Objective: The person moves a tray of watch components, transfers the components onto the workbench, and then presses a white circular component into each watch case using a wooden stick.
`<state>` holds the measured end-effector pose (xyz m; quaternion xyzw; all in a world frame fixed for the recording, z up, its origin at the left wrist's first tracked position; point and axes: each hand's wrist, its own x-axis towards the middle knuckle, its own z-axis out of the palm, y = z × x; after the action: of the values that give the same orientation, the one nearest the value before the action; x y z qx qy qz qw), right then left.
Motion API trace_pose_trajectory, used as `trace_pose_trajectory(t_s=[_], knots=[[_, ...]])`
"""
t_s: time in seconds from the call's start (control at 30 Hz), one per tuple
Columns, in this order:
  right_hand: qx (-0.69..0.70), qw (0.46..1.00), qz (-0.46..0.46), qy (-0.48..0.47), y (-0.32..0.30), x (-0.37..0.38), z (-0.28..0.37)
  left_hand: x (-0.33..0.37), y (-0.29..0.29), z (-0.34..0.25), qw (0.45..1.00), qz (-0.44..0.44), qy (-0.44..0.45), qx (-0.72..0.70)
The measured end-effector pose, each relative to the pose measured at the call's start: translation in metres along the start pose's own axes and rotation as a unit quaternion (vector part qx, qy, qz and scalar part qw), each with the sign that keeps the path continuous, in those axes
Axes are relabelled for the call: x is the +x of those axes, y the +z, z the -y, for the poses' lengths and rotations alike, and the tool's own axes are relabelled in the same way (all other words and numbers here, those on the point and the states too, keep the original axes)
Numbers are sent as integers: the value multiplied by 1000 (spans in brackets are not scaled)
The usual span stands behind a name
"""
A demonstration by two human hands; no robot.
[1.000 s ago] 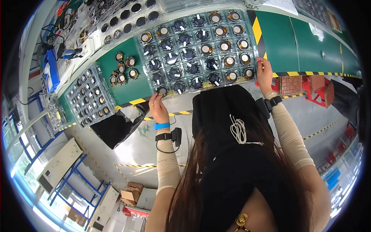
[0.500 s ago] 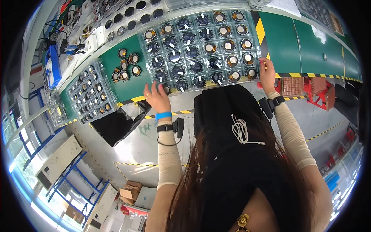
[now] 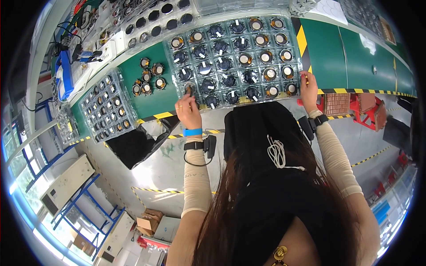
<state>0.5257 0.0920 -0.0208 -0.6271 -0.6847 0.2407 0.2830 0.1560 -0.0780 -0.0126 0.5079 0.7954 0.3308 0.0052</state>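
Note:
A large clear plastic tray [image 3: 242, 102] lies on the green bench, filled with rows of small round speaker-like parts. Some parts are black with white tabs; others show silver centres with amber edges. At the tray's near left corner, my left hand [image 3: 189, 113] has its fingers closed on one round speaker-like part [image 3: 189, 86], which still sits in or just over its cell. The fingers partly cover that part. My right hand [image 3: 309, 88] grips the tray's right edge near the front corner, thumb and forefinger pressed together there.
Several loose round parts [image 3: 157, 69] lie on the bench left of the tray. Farther left is a smaller filled tray [image 3: 125, 94]. A black bag [image 3: 137, 148] hangs below the bench edge. Behind stand trays of black discs [image 3: 167, 8]. Red stools [image 3: 366, 108] stand at the right.
My left hand has gone from spread fingers to closing on the corner part. My right hand stays at the tray's right edge. The whole view has shifted slightly.

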Motion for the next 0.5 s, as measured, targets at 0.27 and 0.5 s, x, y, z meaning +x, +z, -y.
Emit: trace_pose_trajectory(t_s=[0.27, 0.5], knots=[[-7, 1000, -1, 6, 2, 1, 6, -16, -10, 15, 999, -18, 7, -35], [171, 985, 15, 7, -32, 2, 104, -20, -9, 11, 992, -16, -103, -70]])
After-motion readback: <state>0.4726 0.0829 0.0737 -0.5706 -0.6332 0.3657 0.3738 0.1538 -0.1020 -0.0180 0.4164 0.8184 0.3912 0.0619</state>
